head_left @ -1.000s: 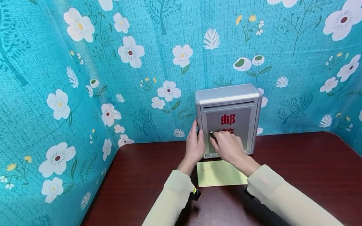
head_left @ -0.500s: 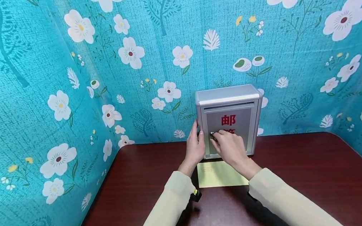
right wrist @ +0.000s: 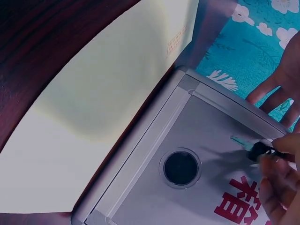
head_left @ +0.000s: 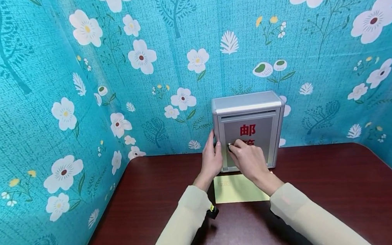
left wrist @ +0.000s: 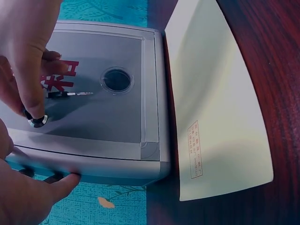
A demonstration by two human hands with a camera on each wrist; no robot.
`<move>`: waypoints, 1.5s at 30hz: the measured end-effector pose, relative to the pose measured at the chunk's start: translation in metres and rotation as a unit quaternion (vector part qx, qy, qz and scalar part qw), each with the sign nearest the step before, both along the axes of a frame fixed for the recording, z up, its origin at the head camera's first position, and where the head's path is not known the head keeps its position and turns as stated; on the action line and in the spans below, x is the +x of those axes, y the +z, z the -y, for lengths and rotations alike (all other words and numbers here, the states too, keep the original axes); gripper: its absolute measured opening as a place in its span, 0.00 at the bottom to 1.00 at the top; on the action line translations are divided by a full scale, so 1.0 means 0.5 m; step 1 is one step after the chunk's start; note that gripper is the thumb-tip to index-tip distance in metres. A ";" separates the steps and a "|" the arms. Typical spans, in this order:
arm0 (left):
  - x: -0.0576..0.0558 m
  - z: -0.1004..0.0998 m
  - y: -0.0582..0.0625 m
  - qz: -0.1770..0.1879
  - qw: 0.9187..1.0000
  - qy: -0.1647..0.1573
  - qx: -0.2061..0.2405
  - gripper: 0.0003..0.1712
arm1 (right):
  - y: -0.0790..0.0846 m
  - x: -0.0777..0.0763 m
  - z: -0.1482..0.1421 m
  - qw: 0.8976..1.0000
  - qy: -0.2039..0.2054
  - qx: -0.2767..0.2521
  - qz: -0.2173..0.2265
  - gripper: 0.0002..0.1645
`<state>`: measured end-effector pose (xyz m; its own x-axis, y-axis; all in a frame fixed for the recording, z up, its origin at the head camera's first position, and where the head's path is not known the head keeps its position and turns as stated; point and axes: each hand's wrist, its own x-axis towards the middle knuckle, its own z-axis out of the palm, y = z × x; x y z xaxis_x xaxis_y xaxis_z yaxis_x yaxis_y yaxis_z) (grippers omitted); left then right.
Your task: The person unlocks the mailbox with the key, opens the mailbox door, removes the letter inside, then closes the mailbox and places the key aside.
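Observation:
A grey metal mailbox (head_left: 266,130) with red characters stands upright at the back of the table. My right hand (head_left: 251,158) pinches a key at the lock (left wrist: 38,122) on the left part of its front panel. A second key (left wrist: 77,93) with a black head hangs beside it; the right wrist view shows its blade (right wrist: 241,142) below my fingers. The blade of the pinched key is hidden. My left hand (head_left: 211,160) rests against the mailbox's left side, its fingers extended along the side and the thumb near the front edge.
A pale yellow envelope (head_left: 240,190) with a small red printed block lies flat just in front of the mailbox. A round dark window (left wrist: 116,80) sits low in the front panel. The dark red table (head_left: 160,195) meets a blue floral cloth (head_left: 163,63) behind.
My right fingers have turned slightly at the lock, and less of the dark key shows between them in the head view. The left hand, mailbox and envelope stay in place.

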<state>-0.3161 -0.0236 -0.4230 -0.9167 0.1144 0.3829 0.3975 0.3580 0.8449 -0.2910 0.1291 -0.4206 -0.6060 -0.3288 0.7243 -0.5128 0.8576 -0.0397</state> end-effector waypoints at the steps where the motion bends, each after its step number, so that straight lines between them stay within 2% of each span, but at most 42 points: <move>1: 0.000 0.000 0.001 0.000 1.000 0.000 0.001 0.33 | 0.000 0.000 0.000 1.000 0.006 -0.004 0.001 0.09; 8: 0.004 -0.005 0.002 0.003 1.000 -0.005 -0.005 0.33 | -0.007 0.001 0.002 0.998 0.046 -0.032 0.036 0.07; 12: 0.006 -0.005 0.000 0.004 1.000 -0.003 0.001 0.33 | -0.012 -0.001 0.002 0.998 0.044 -0.033 0.040 0.08; 19: 0.006 -0.004 0.002 -0.003 1.000 -0.003 0.001 0.33 | -0.006 0.001 -0.009 0.999 0.013 -0.041 0.028 0.16; 33: 0.001 -0.007 -0.004 0.003 1.000 0.001 0.003 0.33 | -0.012 0.000 -0.020 0.997 0.021 -0.045 0.057 0.14; 45: 0.002 -0.009 0.000 0.002 1.000 0.003 -0.001 0.33 | -0.007 0.001 -0.019 0.997 0.016 -0.049 0.053 0.15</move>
